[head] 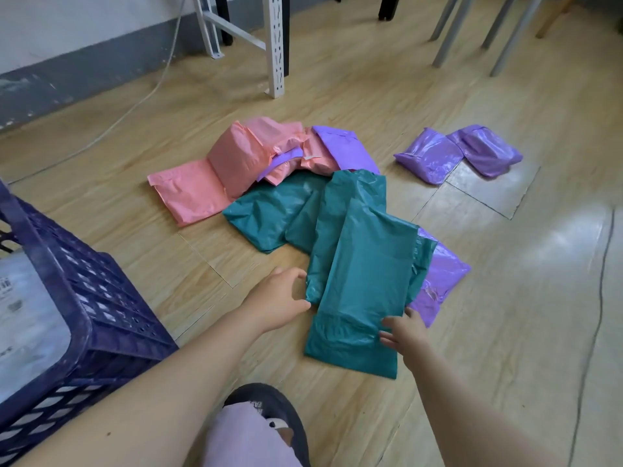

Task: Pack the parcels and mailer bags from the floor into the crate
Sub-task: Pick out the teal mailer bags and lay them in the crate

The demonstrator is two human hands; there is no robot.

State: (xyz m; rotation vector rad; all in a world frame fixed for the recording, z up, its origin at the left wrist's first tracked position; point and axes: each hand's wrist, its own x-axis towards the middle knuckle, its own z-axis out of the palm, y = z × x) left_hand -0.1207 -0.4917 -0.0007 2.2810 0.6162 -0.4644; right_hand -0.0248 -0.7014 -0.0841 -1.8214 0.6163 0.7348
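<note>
Mailer bags lie in a pile on the wooden floor: pink bags (215, 176) at the back left, teal bags (269, 217) in the middle, purple ones behind. The nearest teal bag (364, 284) lies on top, partly over a purple bag (441, 278). My left hand (279, 301) is open, its fingers curled at the left edge of the teal bags. My right hand (403, 332) rests with spread fingers on the nearest teal bag's lower right edge. The dark blue crate (101, 308) stands at the left with a grey parcel (23, 315) inside.
Two purple bags (458, 153) lie apart at the back right. A white rack post (276, 45) and a cable (141, 99) are behind the pile, grey chair legs (505, 35) at the far right. My foot in a dark slipper (269, 423) is at the bottom.
</note>
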